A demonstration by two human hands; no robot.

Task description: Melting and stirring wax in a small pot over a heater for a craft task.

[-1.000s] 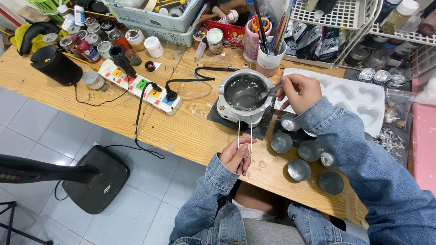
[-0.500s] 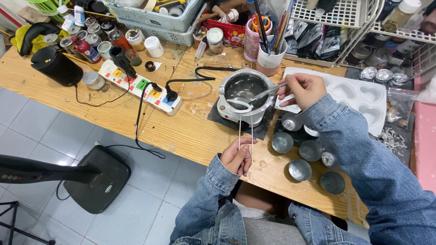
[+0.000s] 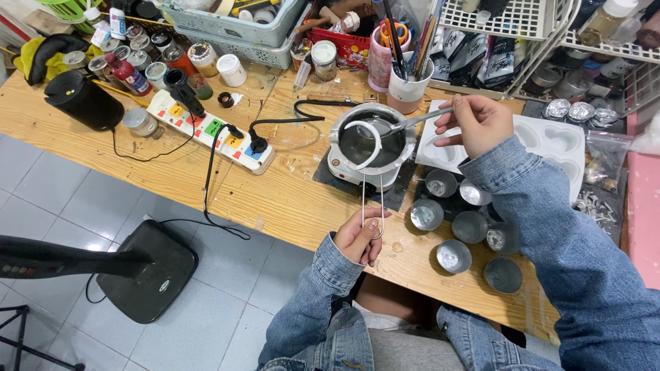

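A small metal melting pot (image 3: 371,141) with clear liquid sits on a white heater base on the wooden table (image 3: 289,199). My left hand (image 3: 357,237) grips the end of the pot's long wire handle (image 3: 372,199) near the table's front edge. My right hand (image 3: 478,124) holds a metal spoon (image 3: 412,122) whose bowl reaches into the pot. A curved white ring of solid material (image 3: 366,143) is lifted partly out of the liquid on the spoon. Several small round metal cups (image 3: 454,255) stand on the table to the right of the pot, under my right forearm.
A white heart-shaped mould tray (image 3: 550,148) lies behind the cups. A power strip (image 3: 206,130) with black cords lies left of the pot. Jars, a black speaker (image 3: 82,99), baskets and cups of tools crowd the back. A fan base (image 3: 144,271) stands on the tiled floor.
My right hand has risen and moved toward the back right, drawing the spoon up. A white curved ring has come up out of the liquid. My left hand stays on the handle.
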